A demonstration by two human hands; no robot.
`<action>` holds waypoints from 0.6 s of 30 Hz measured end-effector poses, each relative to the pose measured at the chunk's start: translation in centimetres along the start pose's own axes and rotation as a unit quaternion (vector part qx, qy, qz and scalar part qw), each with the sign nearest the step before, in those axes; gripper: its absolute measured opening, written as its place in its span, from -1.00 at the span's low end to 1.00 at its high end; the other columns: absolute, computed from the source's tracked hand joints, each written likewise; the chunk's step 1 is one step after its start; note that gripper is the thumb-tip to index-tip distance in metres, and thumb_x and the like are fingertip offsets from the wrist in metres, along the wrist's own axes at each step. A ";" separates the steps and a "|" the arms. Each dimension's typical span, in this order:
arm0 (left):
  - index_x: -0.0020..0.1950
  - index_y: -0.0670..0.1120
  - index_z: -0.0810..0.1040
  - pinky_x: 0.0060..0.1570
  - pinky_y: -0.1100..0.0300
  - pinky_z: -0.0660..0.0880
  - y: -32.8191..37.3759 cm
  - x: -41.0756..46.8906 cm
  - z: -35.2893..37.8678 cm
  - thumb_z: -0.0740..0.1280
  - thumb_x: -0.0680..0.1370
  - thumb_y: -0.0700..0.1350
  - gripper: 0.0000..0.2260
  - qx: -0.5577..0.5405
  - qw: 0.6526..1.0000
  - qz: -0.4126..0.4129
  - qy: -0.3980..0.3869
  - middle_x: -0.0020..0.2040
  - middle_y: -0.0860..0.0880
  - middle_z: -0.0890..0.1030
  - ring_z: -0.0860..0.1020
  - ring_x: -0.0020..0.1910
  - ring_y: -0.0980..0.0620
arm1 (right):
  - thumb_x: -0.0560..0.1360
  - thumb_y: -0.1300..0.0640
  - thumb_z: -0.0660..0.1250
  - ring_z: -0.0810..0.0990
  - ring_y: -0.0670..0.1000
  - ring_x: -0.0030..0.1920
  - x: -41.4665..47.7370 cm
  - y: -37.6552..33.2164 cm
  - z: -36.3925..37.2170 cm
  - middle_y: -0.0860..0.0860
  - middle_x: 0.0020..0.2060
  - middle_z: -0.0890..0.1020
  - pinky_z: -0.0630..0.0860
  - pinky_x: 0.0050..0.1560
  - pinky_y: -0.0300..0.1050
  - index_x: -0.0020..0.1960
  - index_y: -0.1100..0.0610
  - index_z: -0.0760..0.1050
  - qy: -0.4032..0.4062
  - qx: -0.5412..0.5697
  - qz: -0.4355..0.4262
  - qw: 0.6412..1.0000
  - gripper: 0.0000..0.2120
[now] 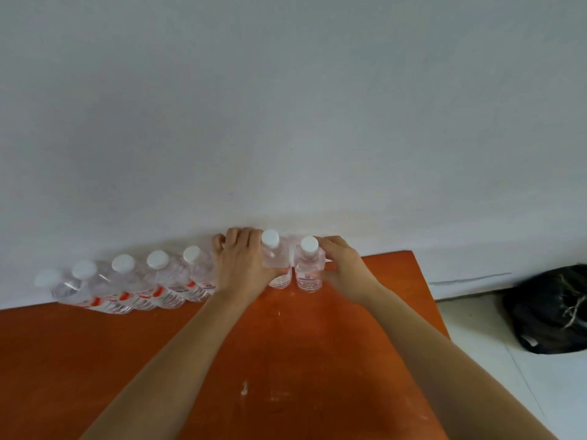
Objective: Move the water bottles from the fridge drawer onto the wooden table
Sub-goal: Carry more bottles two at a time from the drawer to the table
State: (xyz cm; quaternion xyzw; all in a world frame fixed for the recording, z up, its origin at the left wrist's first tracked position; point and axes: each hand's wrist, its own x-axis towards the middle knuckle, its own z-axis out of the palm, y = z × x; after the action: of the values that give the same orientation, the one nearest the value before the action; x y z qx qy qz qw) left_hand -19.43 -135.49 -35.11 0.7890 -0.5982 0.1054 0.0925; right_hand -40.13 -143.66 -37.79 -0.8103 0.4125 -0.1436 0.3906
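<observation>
Row of five water bottles [127, 287] stands upright at the back of the wooden table [286, 360], side by side against the wall [286, 122], caps on. Fridge drawer not in view.

Left hand [243, 265]: fingers curled over by the wall, gripping the left-hand bottle [279, 268] at its shoulder. Can't tell if another bottle sits under the palm.

Right-hand bottle [306, 274] is just beside it, base on the table, with the right hand [344, 265] wrapped round its right side.

Looks like the set-down step, extending the row rightwards.

How to do it well:
- seat both bases flat before letting go
- close the gap to the row by sliding, not lifting
- peel fingers off sideways, or the caps get clipped and the row goes over like dominoes
- lift the left wrist clear of the fifth bottle

Table edge is near on the right, so little room there. Black bag [549, 309] on the floor beyond it is irrelevant.
</observation>
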 end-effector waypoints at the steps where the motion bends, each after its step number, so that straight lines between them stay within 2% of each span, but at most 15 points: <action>1: -0.05 -0.09 0.54 -0.07 0.01 0.24 -0.3 0.1 0.3 0.52 0.16 0.38 -0.36 -0.001 1.000 -0.006 0.000 -0.12 -0.02 0.61 0.49 -0.07 -0.10 | 0.44 0.34 0.42 0.54 0.04 0.22 0.5 -0.3 0.4 0.00 0.27 0.47 0.52 0.27 0.00 0.45 -0.06 0.42 0.000 0.009 -0.007 1.000 -0.35; 5: -0.03 -0.14 0.53 -0.10 -0.01 0.35 -1.1 -0.4 1.0 0.51 0.15 0.39 -0.31 0.005 1.000 -0.007 0.000 -0.12 -0.06 0.60 0.49 -0.08 -0.13 | 0.46 0.31 0.44 0.52 0.05 0.24 1.8 -0.5 1.1 0.01 0.29 0.47 0.49 0.28 -0.06 0.49 -0.06 0.36 0.017 0.011 -0.014 1.000 -0.33; 8: 0.04 -0.12 0.52 -0.07 -0.02 0.37 -1.1 -0.3 0.7 0.51 0.16 0.38 -0.29 -0.001 0.999 -0.006 -0.040 -0.05 -0.05 0.59 0.47 -0.02 -0.14 | 0.48 0.29 0.43 0.50 0.06 0.27 1.5 -0.5 1.4 0.02 0.33 0.44 0.52 0.25 -0.05 0.50 -0.11 0.32 0.026 0.018 -0.007 0.999 -0.32; 10: 0.12 -0.07 0.50 0.00 -0.03 0.36 -1.1 -0.1 0.3 0.52 0.21 0.35 -0.32 -0.008 0.998 0.004 -0.065 0.05 -0.03 0.57 0.45 0.07 -0.11 | 0.50 0.29 0.41 0.46 0.04 0.32 1.0 -1.0 1.6 0.03 0.37 0.41 0.48 0.24 -0.12 0.51 -0.14 0.28 0.038 0.022 0.009 0.999 -0.31; 13: 0.31 -0.03 0.43 0.20 -0.01 0.32 -1.1 -0.4 -0.6 0.54 0.31 0.21 -0.32 -0.068 0.993 0.017 -0.093 0.27 -0.02 0.50 0.41 0.27 -0.09 | 0.52 0.28 0.39 0.39 0.08 0.42 0.0 -1.9 1.6 0.06 0.47 0.31 0.42 0.28 -0.17 0.59 -0.09 0.15 0.047 0.025 0.040 0.998 -0.25; 16: 0.40 -0.04 0.38 0.35 -0.06 0.29 -1.7 -1.8 -2.5 0.52 0.39 0.12 -0.34 -0.104 0.991 0.025 -0.080 0.38 -0.07 0.43 0.37 0.40 -0.12 | 0.55 0.30 0.34 0.31 0.13 0.50 -1.2 -3.3 1.1 0.06 0.56 0.17 0.36 0.35 -0.11 0.62 -0.06 0.02 0.033 -0.024 0.048 0.998 -0.21; 18: 0.44 -0.04 0.34 0.41 -0.11 0.28 -2.6 -3.3 -4.2 0.47 0.45 0.10 -0.37 -0.123 0.991 0.021 -0.055 0.44 -0.09 0.38 0.33 0.45 -0.14 | 0.57 0.28 0.32 0.29 0.13 0.51 -2.3 -4.7 0.3 0.07 0.57 0.17 0.30 0.39 -0.09 0.62 -0.02 0.00 0.046 -0.035 0.054 0.997 -0.24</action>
State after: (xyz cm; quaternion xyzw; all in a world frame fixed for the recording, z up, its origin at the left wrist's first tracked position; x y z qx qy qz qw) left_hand -18.06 -130.65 -31.99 0.7637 -0.6269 -0.0106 0.1536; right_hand -38.77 -140.08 -34.29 -0.7929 0.4777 -0.1448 0.3494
